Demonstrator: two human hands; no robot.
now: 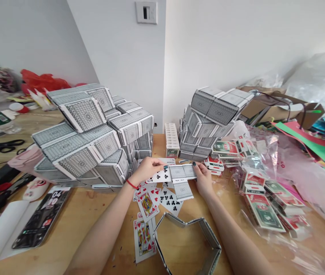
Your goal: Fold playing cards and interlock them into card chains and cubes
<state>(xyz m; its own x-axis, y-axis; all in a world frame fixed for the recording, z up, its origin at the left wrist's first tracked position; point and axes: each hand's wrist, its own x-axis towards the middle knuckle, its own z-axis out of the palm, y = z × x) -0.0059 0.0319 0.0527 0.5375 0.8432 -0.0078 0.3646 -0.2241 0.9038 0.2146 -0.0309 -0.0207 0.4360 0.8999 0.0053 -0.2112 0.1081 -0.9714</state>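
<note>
My left hand [150,170], with a red cord at its wrist, pinches the left end of a short strip of grey-backed playing cards [179,171]. At the strip's right end, my right hand [204,178] grips it between thumb and fingers. Another grey-backed card [183,190] sits just under the strip; whether it is joined to it I cannot tell. Loose face-up cards lie beneath and beside my left hand, among them a club card [170,201] and a king of hearts [144,236]. Between my forearms stands an angular ring of folded cards [215,250], open at the top.
Large stacked card structures stand at left [76,147] and right [208,114]. A column of card boxes [171,138] is between them. Opened card boxes [264,212] and clear plastic wrap [302,191] spread rightward. A phone [44,217] and scissors [6,146] lie left.
</note>
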